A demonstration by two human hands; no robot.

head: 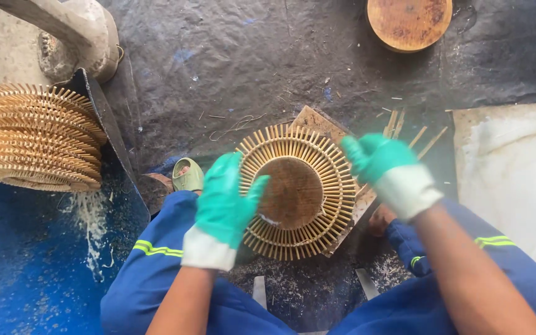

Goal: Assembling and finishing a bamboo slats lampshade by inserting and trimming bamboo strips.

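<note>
- Right then, the round bamboo-slat disc (297, 192) sat between my two hands, tilted up a little on a small wooden board (319, 122) that showed behind its top edge.
- My left hand (226, 201), in a green glove with a white cuff, was pressed against the disc's left rim, fingers spread and laid over the slats rather than closed around them.
- My right hand (379, 158), gloved the same, curled over the upper right rim; whether it truly gripped the slats I cannot tell, as the glove was blurred.
- I sat low, blue trouser legs with yellow stripes on either side, a green sandal (188, 175) just left of the disc.
- Under everything lay a dark sheet (231, 56) littered with splinters and dust; a few loose bamboo sticks (412, 135) lay just beyond my right hand.
- A stack of finished discs (32, 138) stood well off to the left, on a blue cover (26, 260).
- A round wooden block (409, 22) was at the far top, a pale slab (516, 180) at the right.
</note>
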